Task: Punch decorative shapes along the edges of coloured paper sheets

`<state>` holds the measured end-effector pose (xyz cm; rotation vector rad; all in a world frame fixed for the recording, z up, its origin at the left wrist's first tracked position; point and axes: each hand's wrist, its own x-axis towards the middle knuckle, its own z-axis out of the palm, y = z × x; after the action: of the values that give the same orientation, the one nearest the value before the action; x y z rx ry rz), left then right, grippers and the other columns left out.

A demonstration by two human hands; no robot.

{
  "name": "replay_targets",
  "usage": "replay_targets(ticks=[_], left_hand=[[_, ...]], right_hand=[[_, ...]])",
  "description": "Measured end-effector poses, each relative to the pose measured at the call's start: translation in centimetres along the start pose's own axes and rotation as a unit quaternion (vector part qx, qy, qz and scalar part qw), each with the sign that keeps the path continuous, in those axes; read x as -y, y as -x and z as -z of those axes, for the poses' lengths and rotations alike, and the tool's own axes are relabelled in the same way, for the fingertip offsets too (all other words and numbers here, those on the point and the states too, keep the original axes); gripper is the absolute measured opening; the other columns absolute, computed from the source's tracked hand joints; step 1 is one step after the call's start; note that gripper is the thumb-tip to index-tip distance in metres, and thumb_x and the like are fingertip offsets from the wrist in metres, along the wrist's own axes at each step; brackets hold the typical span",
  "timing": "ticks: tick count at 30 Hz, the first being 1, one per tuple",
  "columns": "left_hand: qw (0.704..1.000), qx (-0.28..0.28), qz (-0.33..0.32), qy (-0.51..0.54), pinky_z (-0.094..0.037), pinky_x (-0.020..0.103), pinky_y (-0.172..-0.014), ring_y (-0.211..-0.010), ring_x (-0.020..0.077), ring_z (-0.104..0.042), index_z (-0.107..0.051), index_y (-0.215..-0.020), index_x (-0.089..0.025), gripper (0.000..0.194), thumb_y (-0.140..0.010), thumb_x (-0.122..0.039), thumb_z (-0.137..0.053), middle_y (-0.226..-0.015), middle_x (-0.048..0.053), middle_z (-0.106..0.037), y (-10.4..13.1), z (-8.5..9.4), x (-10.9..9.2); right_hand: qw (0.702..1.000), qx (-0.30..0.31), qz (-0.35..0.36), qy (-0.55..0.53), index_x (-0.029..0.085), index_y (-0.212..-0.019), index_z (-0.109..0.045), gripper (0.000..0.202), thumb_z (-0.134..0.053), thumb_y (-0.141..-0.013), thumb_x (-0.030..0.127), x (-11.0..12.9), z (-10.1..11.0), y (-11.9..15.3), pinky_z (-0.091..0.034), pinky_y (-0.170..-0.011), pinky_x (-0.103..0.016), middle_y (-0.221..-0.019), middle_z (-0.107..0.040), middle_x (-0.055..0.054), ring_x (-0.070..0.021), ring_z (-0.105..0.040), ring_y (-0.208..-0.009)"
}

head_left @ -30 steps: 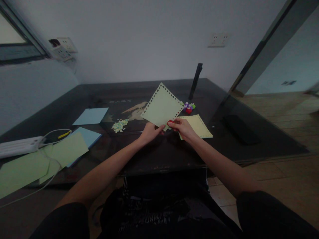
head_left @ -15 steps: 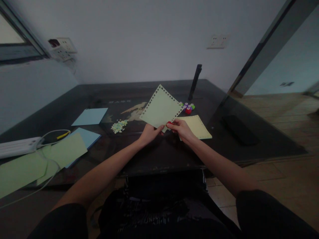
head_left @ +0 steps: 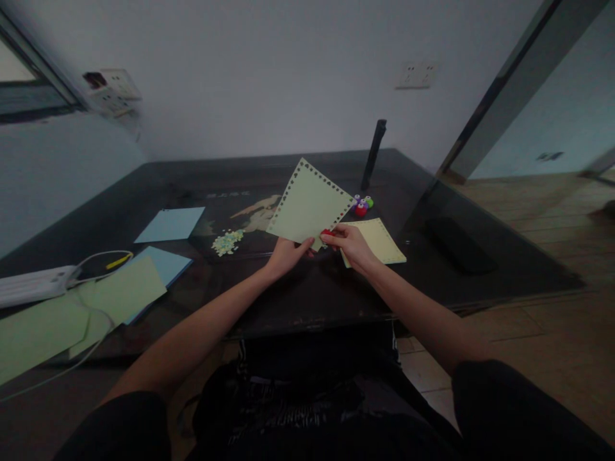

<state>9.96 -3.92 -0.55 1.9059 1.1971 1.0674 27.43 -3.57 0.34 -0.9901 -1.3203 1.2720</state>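
Observation:
A pale green sheet of paper, with small punched holes along several edges, is held tilted above the table. My left hand pinches its lower corner between thumb and fingers. In my right hand is a small red craft punch, set at the sheet's lower right edge; the fingers cover part of it. Just beyond lie more small punches in red, purple and green. Pale yellow sheets with punched edges rest beside my right hand. To the left is a heap of tiny paper cut-outs.
Blue paper and green sheets lie on the left of the dark table. A white power strip with a cable is there too. A black upright stick-like object stands at the back; a dark flat object lies right.
The view has shifted slightly. The red punch shows a little more between my right fingers, near the sheet's lower edge. Both hands keep their hold.

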Motion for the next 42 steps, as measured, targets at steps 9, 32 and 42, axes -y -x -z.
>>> replay_targets(ticks=[9, 32, 42], left_hand=[[0.999, -0.008, 0.029, 0.020, -0.052, 0.031, -0.077, -0.056, 0.0174, -0.065, -0.064, -0.088, -0.015, 0.018, -0.082, -0.030, -0.056, -0.059, 0.000, -0.068, -0.03, -0.27, 0.30], [0.999, 0.013, 0.033, -0.032, -0.049, 0.030, -0.086, -0.068, 0.0186, -0.067, -0.067, -0.079, -0.019, 0.020, -0.085, -0.029, -0.051, -0.056, -0.001, -0.067, 0.11, 0.27, -0.29], [0.999, 0.013, 0.031, -0.027, -0.049, 0.030, -0.085, -0.064, 0.0180, -0.066, -0.066, -0.074, -0.019, 0.020, -0.084, -0.029, -0.052, -0.054, -0.002, -0.067, 0.08, 0.21, -0.38]], right_hand=[[0.999, 0.034, -0.001, 0.009, 0.018, -0.075, -0.065, 0.024, -0.075, -0.061, 0.034, 0.17, -0.16, 0.19, -0.032, -0.053, -0.027, -0.073, -0.063, -0.002, -0.0135, -0.050, -0.062], [0.998, 0.054, -0.008, -0.006, 0.019, -0.078, -0.067, 0.021, -0.077, -0.064, 0.032, 0.13, -0.04, 0.09, -0.037, -0.055, -0.028, -0.077, -0.065, -0.003, -0.0129, -0.052, -0.061], [0.999, 0.044, -0.015, 0.014, 0.018, -0.075, -0.063, 0.024, -0.076, -0.063, 0.035, 0.03, -0.10, 0.11, -0.031, -0.051, -0.027, -0.070, -0.062, -0.001, -0.0112, -0.047, -0.056]])
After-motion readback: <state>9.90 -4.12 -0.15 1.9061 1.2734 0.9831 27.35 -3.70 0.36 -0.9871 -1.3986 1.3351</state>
